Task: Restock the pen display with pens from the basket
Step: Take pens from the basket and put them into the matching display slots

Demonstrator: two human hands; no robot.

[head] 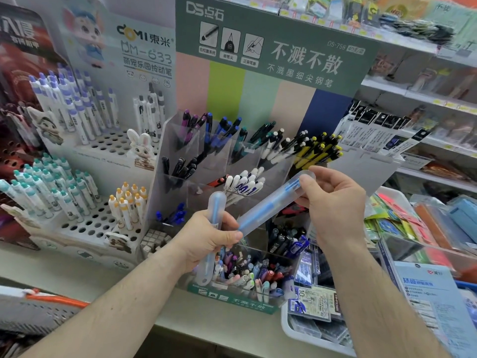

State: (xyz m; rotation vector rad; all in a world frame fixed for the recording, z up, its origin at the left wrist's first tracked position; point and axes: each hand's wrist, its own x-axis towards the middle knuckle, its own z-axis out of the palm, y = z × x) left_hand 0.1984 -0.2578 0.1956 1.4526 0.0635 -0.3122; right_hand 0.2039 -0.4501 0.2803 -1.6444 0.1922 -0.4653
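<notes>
- Left hand point(206, 239): grip curled round the middle of an upright frosted translucent plastic pen case with a blue pen inside point(212, 236); lower end hanging just above the front compartments.
- Right hand point(333, 202): fingertips pinching the upper rounded end of a second, slanted frosted pen case holding a blue pen point(273, 201); lower end touching or just beside the left thumb, cannot tell which.
- Handling, judged: light, stiff, smooth-walled and likely slippery; thin plastic possibly prone to cracking if squeezed; best taken mid-barrel, or at one end for steering into a slot.
- Clear acrylic tiered pen display with green base label point(232, 299): directly beneath both cases; back rows stocked with purple, blue, teal, white and yellow-black pens, front compartments with mixed pastel pens.
- White perforated stand of white-and-teal pens point(85, 226): left of the display.
- White plastic basket of packaged refills point(287, 324): on the desk, lower right, just beside the display.
</notes>
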